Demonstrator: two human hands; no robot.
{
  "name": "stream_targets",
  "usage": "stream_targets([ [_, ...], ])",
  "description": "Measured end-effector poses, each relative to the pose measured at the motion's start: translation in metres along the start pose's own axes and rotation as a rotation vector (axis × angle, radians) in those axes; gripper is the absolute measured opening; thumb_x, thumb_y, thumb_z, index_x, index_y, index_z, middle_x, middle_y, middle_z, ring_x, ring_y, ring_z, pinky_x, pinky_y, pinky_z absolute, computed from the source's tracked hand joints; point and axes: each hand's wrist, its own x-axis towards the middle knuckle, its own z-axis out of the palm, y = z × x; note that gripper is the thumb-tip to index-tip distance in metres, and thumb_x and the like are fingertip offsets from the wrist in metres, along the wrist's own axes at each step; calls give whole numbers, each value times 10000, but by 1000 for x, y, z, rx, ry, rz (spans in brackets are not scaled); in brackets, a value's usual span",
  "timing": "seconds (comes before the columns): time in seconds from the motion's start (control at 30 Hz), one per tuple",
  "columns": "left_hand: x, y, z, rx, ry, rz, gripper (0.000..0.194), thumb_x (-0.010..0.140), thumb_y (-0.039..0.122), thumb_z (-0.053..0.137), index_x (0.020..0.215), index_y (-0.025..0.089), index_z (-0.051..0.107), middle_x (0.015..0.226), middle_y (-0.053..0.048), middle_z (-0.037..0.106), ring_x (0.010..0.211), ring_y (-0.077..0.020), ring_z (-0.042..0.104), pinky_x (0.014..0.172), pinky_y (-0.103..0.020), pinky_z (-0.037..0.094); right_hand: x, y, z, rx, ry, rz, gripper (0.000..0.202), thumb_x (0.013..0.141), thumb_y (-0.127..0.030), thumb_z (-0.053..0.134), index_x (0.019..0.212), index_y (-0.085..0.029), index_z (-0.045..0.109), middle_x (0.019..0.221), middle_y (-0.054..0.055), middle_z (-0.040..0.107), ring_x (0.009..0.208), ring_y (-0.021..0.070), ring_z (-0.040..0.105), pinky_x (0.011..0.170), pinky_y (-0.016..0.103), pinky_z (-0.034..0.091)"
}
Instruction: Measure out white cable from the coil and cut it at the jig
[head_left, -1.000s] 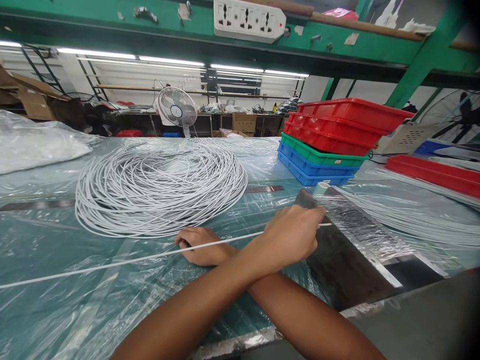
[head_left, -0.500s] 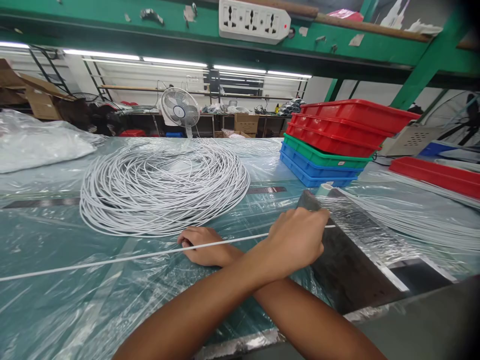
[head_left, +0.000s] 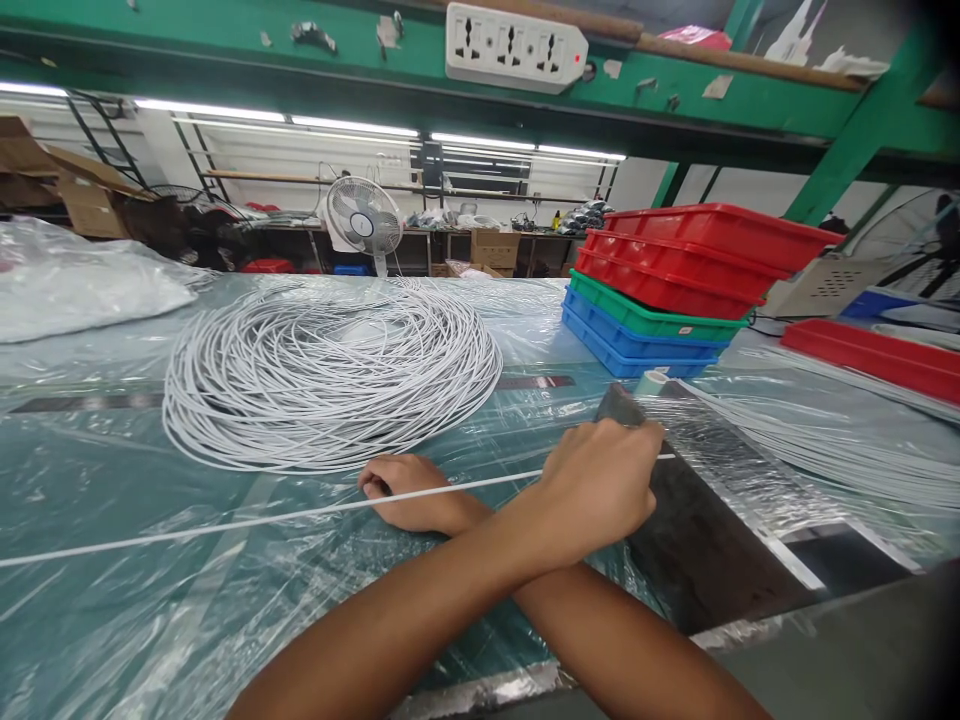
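Observation:
My forearms are crossed, the left lying over the right. My left hand, on the right side of the view, is closed around a thin white cable. A short end of the cable sticks out past the fist, above a dark metal plate. From there the cable runs left across the view to the edge. My right hand rests on the plastic-covered table, its fingers curled loosely with a dark gap inside. The cable crosses in front of this hand. Behind it lies a large coil of white cable.
Stacked red, green and blue trays stand at the back right. Cut white cables lie beside clear wrap on the right. A steel ruler lies partly under the coil. A power strip hangs on the green shelf beam overhead.
The view has shifted very slightly. Both hands keep nearly the same place, and the right fingers look a little more loosely curled. The left hand still grips the cable.

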Motion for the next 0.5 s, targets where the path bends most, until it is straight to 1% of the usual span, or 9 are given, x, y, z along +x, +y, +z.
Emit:
stream_targets([
  [0.07,0,1,-1,-1,-1,1,129,777,47,531,849,132,466,674,-9,420,600,-183,485,512,-215,356,0,-6,-3,189,-87,98,254,921,-291,392,807,-160,577,722,14,597,635,108,524,611,225,399],
  [0.1,0,1,-1,0,-1,2,132,774,46,529,852,133,466,684,-9,432,607,-187,489,516,-217,362,0,-10,-3,319,-174,149,368,952,-364,316,798,-152,574,656,6,568,551,97,495,549,220,385],
  [0.2,-1,2,-2,12,-1,-5,134,769,50,534,849,133,466,696,-9,454,613,-192,498,513,-218,361,-1,-24,-2,861,-607,308,617,966,-500,137,789,-120,590,575,13,541,455,91,473,468,221,352],
  [0.23,-1,2,-2,13,1,-9,134,767,51,540,845,132,468,695,-8,458,613,-192,500,507,-216,355,-2,-28,-1,1035,-723,333,628,964,-507,146,783,-111,598,567,18,546,458,91,482,465,218,346],
  [0.27,-2,2,-3,10,8,-14,135,766,52,546,844,133,470,692,-5,462,612,-192,502,501,-214,348,-3,-32,1,1165,-789,332,612,964,-498,175,779,-105,606,558,18,549,460,87,483,464,212,336],
  [0.3,-2,2,-3,5,13,-16,136,767,53,552,845,133,474,690,-2,467,611,-191,505,495,-211,342,-5,-35,2,1265,-812,320,577,961,-484,222,777,-103,613,547,14,548,454,81,472,459,208,323],
  [0.33,-3,2,-3,-3,13,-17,136,771,58,561,849,133,479,692,1,473,612,-189,508,490,-207,336,-6,-36,3,1344,-793,301,522,950,-467,286,778,-104,619,539,6,544,446,75,456,452,205,307],
  [0.4,-4,3,-4,-20,12,-7,134,792,81,586,872,133,491,710,3,491,620,-187,517,478,-200,324,-9,-38,4,1438,-702,267,402,904,-428,416,773,-111,625,527,-10,533,430,69,427,440,205,279],
  [0.5,-4,5,-8,-24,-5,1,148,831,128,633,917,136,512,751,-7,522,637,-191,537,448,-200,289,-11,-37,2,1471,-553,235,273,817,-372,555,757,-115,625,523,-23,520,418,69,416,429,210,257],
])
